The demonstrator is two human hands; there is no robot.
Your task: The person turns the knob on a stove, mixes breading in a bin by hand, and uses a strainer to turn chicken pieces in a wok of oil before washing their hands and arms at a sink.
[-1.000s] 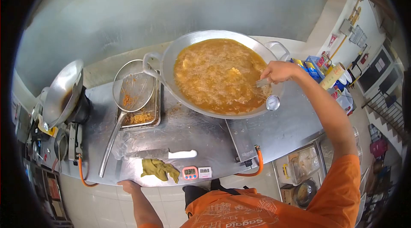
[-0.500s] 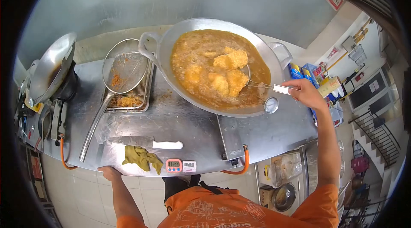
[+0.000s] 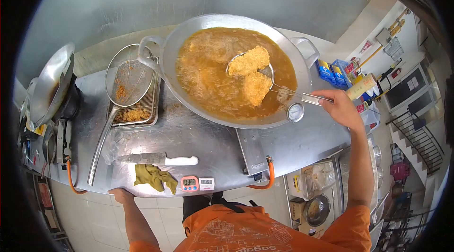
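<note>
My right hand (image 3: 338, 106) is closed around the flat metal handle of a skimmer (image 3: 294, 94). Two golden, breaded fried pieces (image 3: 249, 61) lie on its round head, over the bubbling brown oil (image 3: 203, 77) in a large two-handled wok (image 3: 170, 63). A round dial thermometer (image 3: 296, 112) sits at the wok's right front rim, below the skimmer handle. My left hand (image 3: 122, 195) grips the front edge of the steel table (image 3: 97, 143), its fingers partly hidden. Near it lie a crumpled green cloth (image 3: 153, 177) and a white-handled knife (image 3: 181, 161).
A long-handled strainer (image 3: 127, 74) with crumbs rests on a wire rack tray (image 3: 137, 115), left of the wok. Two small timers (image 3: 190, 184) stand at the front edge. Another wok (image 3: 52, 79) is tilted at the far left. An orange gas hose (image 3: 270, 178) hangs off the front.
The skimmer has brought two fried pieces higher, gathered on its head; other pieces seen beside them earlier no longer show clearly. My left hand has stayed at the table edge.
</note>
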